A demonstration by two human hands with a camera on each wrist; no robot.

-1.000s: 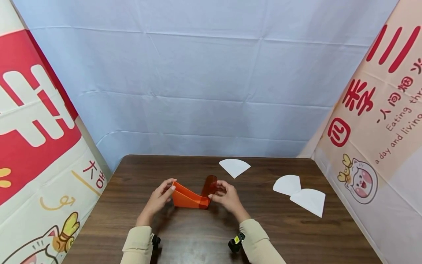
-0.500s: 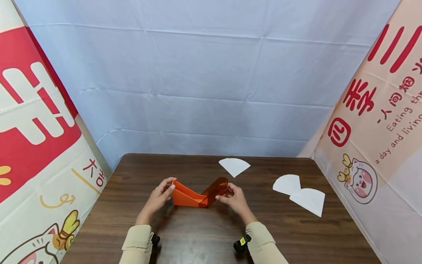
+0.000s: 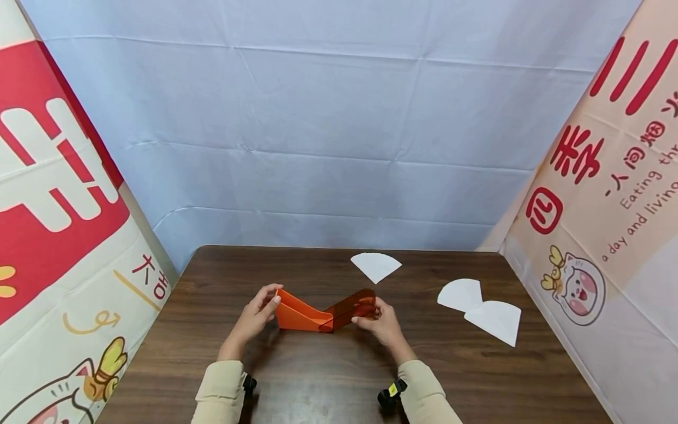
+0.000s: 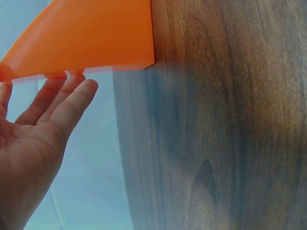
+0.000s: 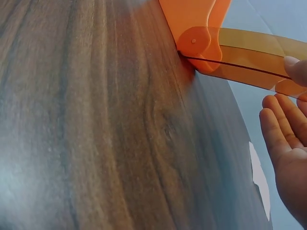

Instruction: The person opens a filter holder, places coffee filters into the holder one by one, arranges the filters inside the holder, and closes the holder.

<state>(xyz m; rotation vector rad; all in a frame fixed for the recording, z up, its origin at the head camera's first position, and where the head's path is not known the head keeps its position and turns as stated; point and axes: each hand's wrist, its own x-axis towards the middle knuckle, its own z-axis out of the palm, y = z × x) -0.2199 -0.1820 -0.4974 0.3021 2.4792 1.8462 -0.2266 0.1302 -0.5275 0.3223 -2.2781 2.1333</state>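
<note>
An orange coffee filter holder [image 3: 299, 315] stands on the table with its tall end to the left. At its low right end, its see-through orange-brown lid [image 3: 354, 306] is hinged and swung out to the right. My left hand [image 3: 254, 318] holds the tall end; in the left wrist view its fingertips [image 4: 57, 75] touch the holder's back edge. With my right hand [image 3: 384, 327] I pinch the free end of the lid. In the right wrist view the thumb [image 5: 296, 69] lies on the lid, fingers below, and the round hinge [image 5: 194, 41] shows.
Fan-shaped white paper filters lie on the dark wooden table [image 3: 296, 383]: one filter [image 3: 376, 266] behind the lid, and a touching pair to the right, a rear filter [image 3: 462, 294] and a front filter [image 3: 497, 321]. Cloth backdrops [image 3: 328, 147] enclose the table.
My right hand has moved to the right, swinging the lid from nearly upright down to a lower slant. The left hand and the holder have stayed in place.
</note>
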